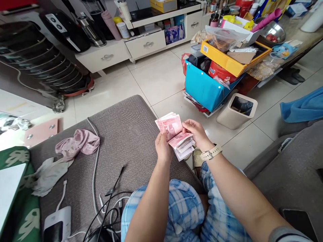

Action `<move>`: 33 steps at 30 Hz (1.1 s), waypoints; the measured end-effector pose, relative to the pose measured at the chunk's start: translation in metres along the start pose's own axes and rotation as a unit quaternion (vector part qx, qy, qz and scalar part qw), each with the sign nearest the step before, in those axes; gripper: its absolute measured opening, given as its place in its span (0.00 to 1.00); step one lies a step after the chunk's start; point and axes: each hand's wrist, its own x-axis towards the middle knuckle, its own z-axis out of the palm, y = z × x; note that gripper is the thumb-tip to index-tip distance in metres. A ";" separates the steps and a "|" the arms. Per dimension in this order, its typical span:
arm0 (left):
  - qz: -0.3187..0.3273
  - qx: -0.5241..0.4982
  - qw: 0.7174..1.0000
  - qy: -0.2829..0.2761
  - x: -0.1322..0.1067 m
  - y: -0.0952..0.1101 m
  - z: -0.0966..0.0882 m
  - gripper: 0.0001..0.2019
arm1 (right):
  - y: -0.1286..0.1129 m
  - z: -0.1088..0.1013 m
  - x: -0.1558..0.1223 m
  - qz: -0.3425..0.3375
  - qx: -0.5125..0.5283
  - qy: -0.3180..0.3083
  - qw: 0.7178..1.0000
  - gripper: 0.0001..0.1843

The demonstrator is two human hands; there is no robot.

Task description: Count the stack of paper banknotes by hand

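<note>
Between my two hands is a stack of pink banknotes [179,138], bent open so that some notes stand up at the back and the others fan toward me. My left hand [163,148] is closed on the stack's left side, thumb on top. On the other side my right hand [196,132] pinches the notes near their fold; its fingertips are partly hidden behind the paper. A cream-banded watch [211,153] sits on my right wrist. The notes are above the edge of the grey sofa seat [121,124], just past my knees in blue checked trousers.
Left on the sofa lie a pink cloth [77,144], a crumpled white cloth [50,176], tangled cables [108,201] and a white power bank [58,223]. Beyond the sofa stand a beige bin [237,116] and a loaded blue box [202,87]. A phone [299,222] lies at right.
</note>
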 end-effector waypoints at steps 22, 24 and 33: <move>0.031 0.049 0.998 -0.035 0.004 -0.005 -0.004 0.11 | 0.003 -0.002 0.004 0.013 0.058 0.042 0.997 0.13; 0.037 0.051 0.997 -0.035 0.003 -0.005 -0.004 0.10 | 0.002 -0.002 0.004 0.003 0.053 0.042 0.998 0.12; 0.064 0.069 0.996 -0.001 0.005 -0.007 -0.007 0.13 | 0.001 -0.002 0.003 0.014 0.062 0.034 0.997 0.12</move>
